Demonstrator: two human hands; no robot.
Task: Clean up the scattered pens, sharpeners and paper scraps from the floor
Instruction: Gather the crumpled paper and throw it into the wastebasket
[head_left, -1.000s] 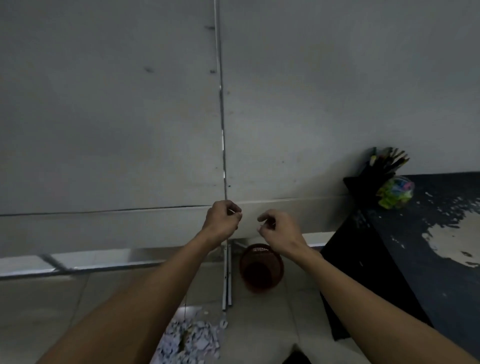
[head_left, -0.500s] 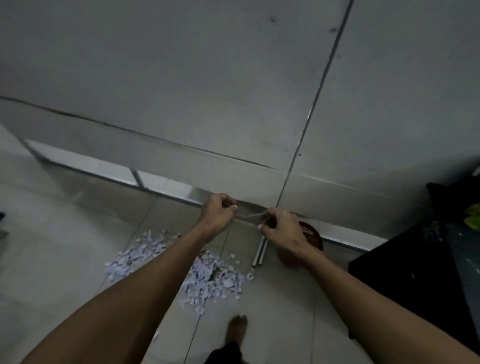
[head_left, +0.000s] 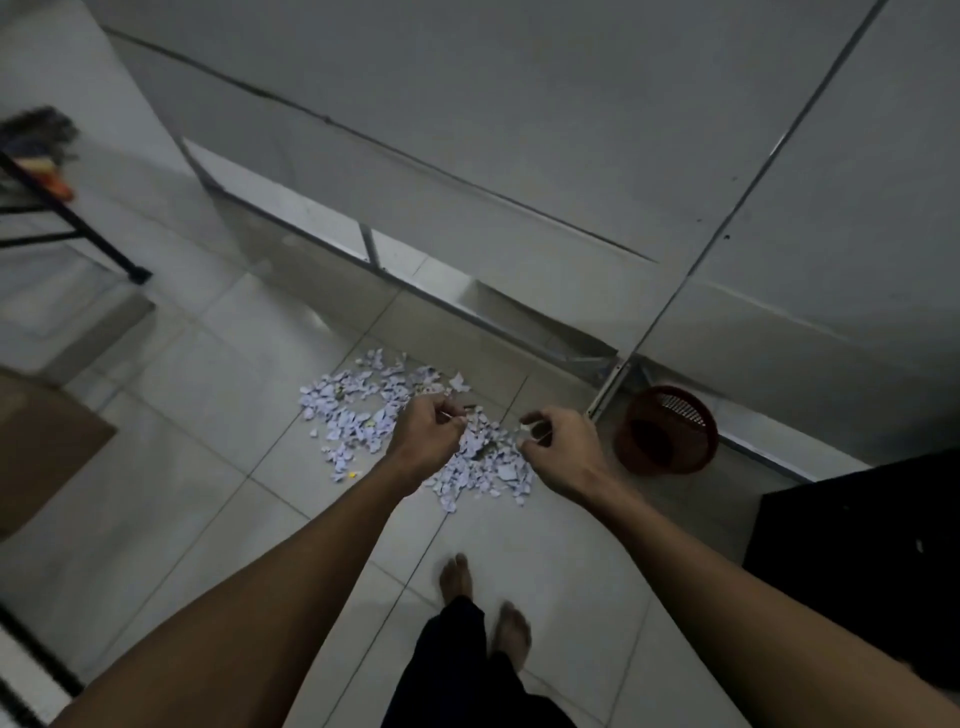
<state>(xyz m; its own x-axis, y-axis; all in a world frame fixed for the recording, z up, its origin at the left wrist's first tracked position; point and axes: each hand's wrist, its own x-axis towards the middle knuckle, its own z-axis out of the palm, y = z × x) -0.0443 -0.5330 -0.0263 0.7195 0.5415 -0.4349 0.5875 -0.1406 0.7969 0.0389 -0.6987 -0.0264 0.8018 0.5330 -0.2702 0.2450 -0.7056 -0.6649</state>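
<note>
Both hands hover over the paper scraps (head_left: 363, 410) on the floor (head_left: 545, 545): left hand (head_left: 427, 435) and right hand (head_left: 560, 448) have curled fingers (what each grip holds is unclear).

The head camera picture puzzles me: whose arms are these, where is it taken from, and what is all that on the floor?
There is no machine here. A person wears a camera on the head, looking down past both arms. The left hand and right hand are raised with curled fingers, each seeming to pinch something small; what it is I cannot tell. Below them a pile of paper scraps lies on the tiled floor. A red mesh basket stands to the right by the wall. The person's bare feet show at the bottom.
</note>
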